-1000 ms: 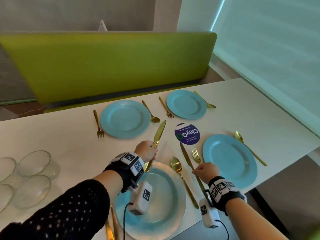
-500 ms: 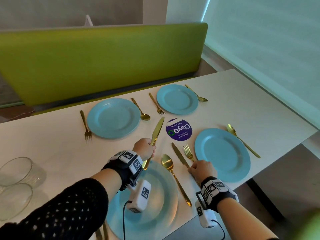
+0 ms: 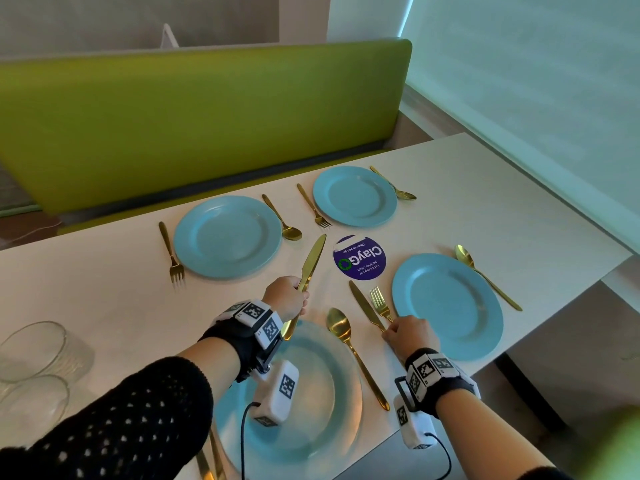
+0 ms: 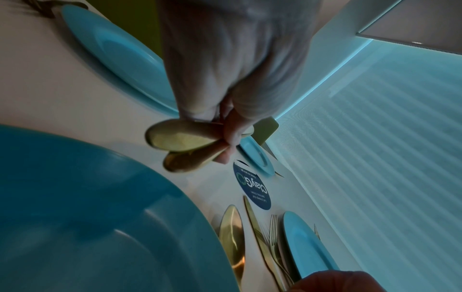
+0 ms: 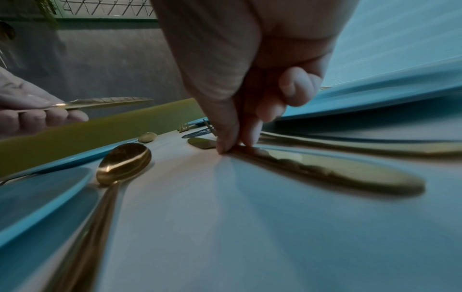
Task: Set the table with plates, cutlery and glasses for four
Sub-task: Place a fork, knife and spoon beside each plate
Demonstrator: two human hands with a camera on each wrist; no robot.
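Four blue plates lie on the white table [image 3: 104, 306]: a near one [image 3: 311, 403], a right one [image 3: 446, 306], and two far ones [image 3: 227, 237] [image 3: 355, 195]. My left hand [image 3: 287, 299] grips a gold knife [image 3: 313, 259] above the near plate, blade pointing away. In the left wrist view two gold handle ends [image 4: 180, 138] stick out of that fist [image 4: 226, 142]. My right hand [image 3: 407, 334] pinches the handle of a second gold knife [image 3: 363, 304], which lies flat beside a fork [image 3: 379, 301] left of the right plate. Thumb and forefinger [image 5: 231, 147] meet on this knife [image 5: 337, 173].
Gold spoons [image 3: 341, 327] [image 3: 465, 258] and forks [image 3: 175, 268] flank the plates. A round purple sticker [image 3: 360, 258] marks the table centre. Empty glasses [image 3: 34, 351] stand at the near left. A green bench back [image 3: 194, 126] runs behind the table, whose edge drops off at the right.
Both hands keep their knives and have hardly moved. The head view has swung a little, pushing the glasses further left.
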